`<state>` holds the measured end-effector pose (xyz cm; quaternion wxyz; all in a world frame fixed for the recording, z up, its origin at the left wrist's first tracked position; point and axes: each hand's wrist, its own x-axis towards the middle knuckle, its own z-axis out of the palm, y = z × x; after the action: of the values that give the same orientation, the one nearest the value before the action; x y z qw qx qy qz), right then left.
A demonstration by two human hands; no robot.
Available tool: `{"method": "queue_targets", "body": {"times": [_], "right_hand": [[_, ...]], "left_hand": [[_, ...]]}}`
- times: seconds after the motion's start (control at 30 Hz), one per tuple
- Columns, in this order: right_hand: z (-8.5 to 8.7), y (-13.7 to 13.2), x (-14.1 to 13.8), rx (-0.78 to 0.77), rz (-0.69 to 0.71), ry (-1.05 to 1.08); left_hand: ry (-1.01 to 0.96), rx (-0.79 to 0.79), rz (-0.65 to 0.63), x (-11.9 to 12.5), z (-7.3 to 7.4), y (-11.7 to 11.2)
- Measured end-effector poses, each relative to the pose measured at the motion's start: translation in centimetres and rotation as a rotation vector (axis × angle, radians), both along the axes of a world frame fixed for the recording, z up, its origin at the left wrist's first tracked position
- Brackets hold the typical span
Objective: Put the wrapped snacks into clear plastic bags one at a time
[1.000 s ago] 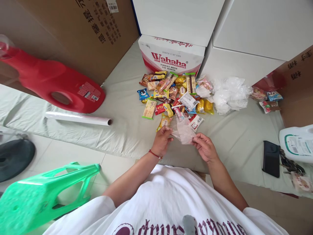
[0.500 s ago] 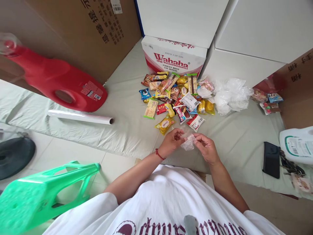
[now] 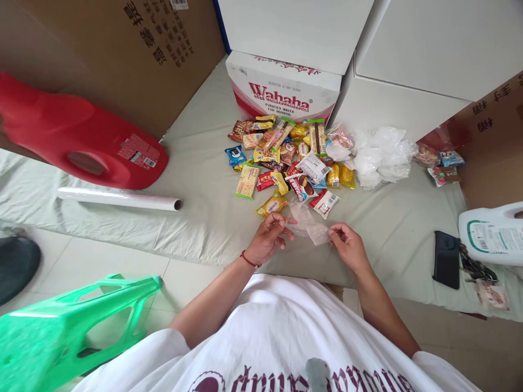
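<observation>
A thin clear plastic bag (image 3: 312,227) is stretched between my two hands, over the near part of the cloth. My left hand (image 3: 269,238) pinches its left end between thumb and forefinger, with the other fingers loosely curled. At the opposite end, my right hand (image 3: 346,244) grips the bag's edge with its fingertips. Just beyond the bag lies a pile of wrapped snacks (image 3: 281,155). The closest ones are a yellow packet (image 3: 272,204) and a red-and-white packet (image 3: 324,203). To the right of the pile sits a heap of crumpled clear bags (image 3: 384,158).
Behind the snacks stands a Wahaha carton (image 3: 284,90). On the left are a red jug (image 3: 85,141), a white roll (image 3: 120,199) and a green stool (image 3: 77,321). A phone (image 3: 446,259), keys (image 3: 482,272) and a white bottle (image 3: 492,234) lie on the right.
My hands have moved apart, the left one shifting left. The crumpled bag between them has spread out wider. The camera view has shifted slightly.
</observation>
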<state>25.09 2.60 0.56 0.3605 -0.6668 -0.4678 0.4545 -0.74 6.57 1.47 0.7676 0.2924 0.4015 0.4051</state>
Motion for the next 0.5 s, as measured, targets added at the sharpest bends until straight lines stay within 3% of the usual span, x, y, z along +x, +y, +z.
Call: {"method": "queue_targets", "body": {"times": [0.1, 0.17, 0.33, 0.5], "right_hand": [[1.0, -0.3, -0.9, 0.179, -0.017, -0.238], [1.5, -0.6, -2.0, 0.222, 0.059, -0.311], [0.1, -0.9, -4.7, 0.174, 0.301, -0.424], [-0.7, -0.8, -5.1, 0.12, 0.223, -0.304]], "left_hand": [[0.003, 0.02, 0.007, -0.1, -0.6, -0.4], [0.025, 0.023, 0.009, -0.3, -0.9, -0.5], [0.085, 0.067, 0.045, -0.7, -1.1, -0.8], [0.202, 0.071, 0.12, -0.9, -1.8, -1.1]]}}
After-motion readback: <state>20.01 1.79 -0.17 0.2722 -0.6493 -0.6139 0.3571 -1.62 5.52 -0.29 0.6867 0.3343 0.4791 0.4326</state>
